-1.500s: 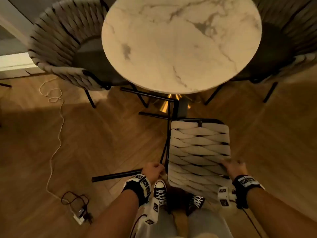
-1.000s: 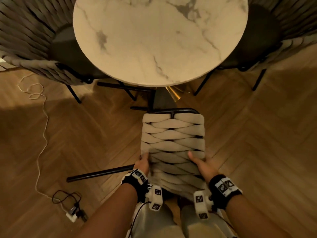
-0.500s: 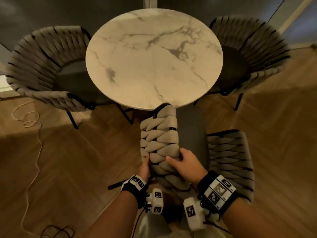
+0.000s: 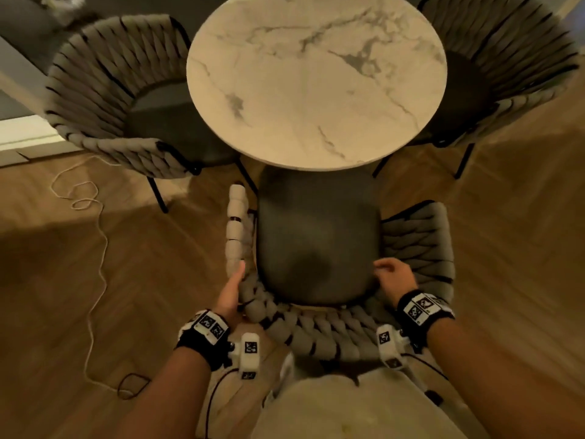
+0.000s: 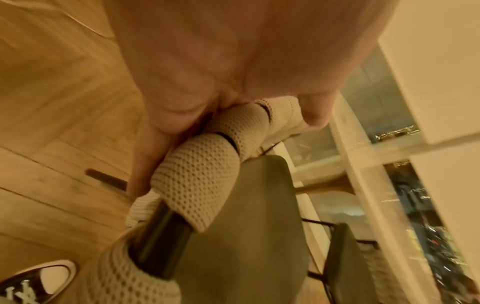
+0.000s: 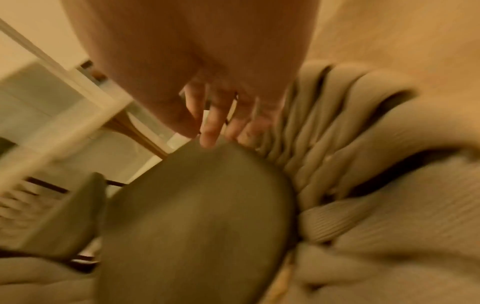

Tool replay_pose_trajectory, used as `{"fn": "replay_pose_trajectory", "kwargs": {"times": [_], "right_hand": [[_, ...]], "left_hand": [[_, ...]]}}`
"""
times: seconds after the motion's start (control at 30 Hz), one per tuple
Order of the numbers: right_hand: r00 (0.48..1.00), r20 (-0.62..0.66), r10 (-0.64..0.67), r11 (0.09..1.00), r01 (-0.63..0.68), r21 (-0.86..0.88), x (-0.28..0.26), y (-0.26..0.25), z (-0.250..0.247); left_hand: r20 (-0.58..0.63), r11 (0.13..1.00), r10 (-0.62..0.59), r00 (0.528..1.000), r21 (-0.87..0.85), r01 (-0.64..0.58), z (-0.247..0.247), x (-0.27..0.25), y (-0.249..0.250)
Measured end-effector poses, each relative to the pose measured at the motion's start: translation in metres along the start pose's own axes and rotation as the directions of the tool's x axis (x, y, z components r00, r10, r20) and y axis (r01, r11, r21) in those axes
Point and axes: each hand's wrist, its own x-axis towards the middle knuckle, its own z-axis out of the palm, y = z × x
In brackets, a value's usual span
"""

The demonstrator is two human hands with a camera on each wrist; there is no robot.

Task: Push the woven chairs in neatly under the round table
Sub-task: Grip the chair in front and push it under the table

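Observation:
The near woven chair (image 4: 316, 331) stands upright in front of me, the front of its dark seat cushion (image 4: 316, 236) just under the edge of the round marble table (image 4: 316, 80). My left hand (image 4: 232, 289) grips the chair's left woven rim (image 5: 197, 176), with the thumb and fingers (image 5: 145, 160) wrapped round it. My right hand (image 4: 394, 275) hovers over the right rear of the cushion (image 6: 194, 216) beside the woven right arm (image 6: 363, 144); its loosely bent fingers (image 6: 210, 127) hold nothing. Two more woven chairs, one at the left (image 4: 104, 77) and one at the right (image 4: 512, 49), sit tucked at the table's far sides.
A white cable (image 4: 98, 248) snakes over the wooden floor on my left and ends in a dark tangle (image 4: 133, 384). My sneaker (image 5: 44, 281) is on the floor just behind the chair. A pale wall base (image 4: 28, 137) runs along the far left.
The near chair has swung from showing its woven side to standing upright with its seat facing up. My right hand has let go of the weave and moved right; my left still holds the rim.

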Motion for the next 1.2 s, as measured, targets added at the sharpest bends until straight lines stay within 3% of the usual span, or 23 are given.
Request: {"fn": "replay_pose_trajectory", "kwargs": {"times": [0.07,0.1,0.17,0.2,0.27,0.3,0.37,0.43,0.6,0.8,1.0,1.07,1.2], "right_hand": [[0.989,-0.147,0.006,0.925,-0.062,-0.374,-0.005,0.033,-0.016],[0.974,-0.224,0.033,0.882,-0.133,-0.452,-0.010,0.048,-0.022],[0.918,-0.347,0.191,0.881,-0.316,-0.352,-0.017,0.069,-0.030],[0.887,-0.338,0.316,0.884,-0.404,-0.234,-0.018,0.078,-0.029],[0.845,-0.142,0.515,0.856,-0.516,0.036,-0.010,0.094,-0.023],[0.842,-0.023,0.539,0.835,-0.531,0.146,-0.006,0.099,-0.019],[0.856,0.037,0.516,0.838,-0.514,0.185,0.007,0.114,-0.016],[0.875,0.003,0.484,0.860,-0.476,0.183,0.022,0.133,-0.015],[0.870,-0.011,0.493,0.838,-0.472,0.275,0.003,0.098,-0.035],[0.845,-0.020,0.534,0.818,-0.510,0.268,0.023,0.095,-0.048],[0.855,-0.008,0.519,0.816,-0.492,0.305,0.036,0.077,-0.056],[0.867,0.022,0.498,0.807,-0.472,0.355,0.043,0.081,-0.060],[0.843,0.125,0.524,0.698,-0.509,0.505,0.065,0.141,-0.054]], "left_hand": [[-0.098,0.999,0.005,0.995,0.051,0.000,-0.026,0.008,-0.008],[-0.142,0.997,0.031,0.989,0.079,-0.020,-0.037,0.013,-0.013],[-0.208,0.992,0.049,0.977,0.122,-0.024,-0.056,0.028,-0.024],[-0.223,0.993,0.042,0.974,0.121,-0.015,-0.062,0.031,-0.028],[-0.241,0.994,0.036,0.970,0.106,-0.011,-0.070,0.039,-0.037],[-0.247,0.995,0.037,0.968,0.096,-0.013,-0.071,0.041,-0.042],[-0.257,0.996,0.037,0.966,0.089,-0.015,-0.067,0.042,-0.052],[-0.245,0.996,0.027,0.969,0.088,-0.005,-0.061,0.040,-0.062],[-0.220,0.995,-0.014,0.975,0.089,0.034,-0.043,0.040,-0.068],[-0.218,0.995,-0.025,0.976,0.092,0.046,-0.023,0.048,-0.043],[-0.304,0.991,0.063,0.951,0.130,-0.024,0.004,0.052,0.002],[-0.322,0.998,0.028,0.946,0.069,-0.006,0.010,0.055,0.006],[-0.378,0.990,-0.141,0.915,-0.046,0.134,0.002,0.085,-0.036]]}}
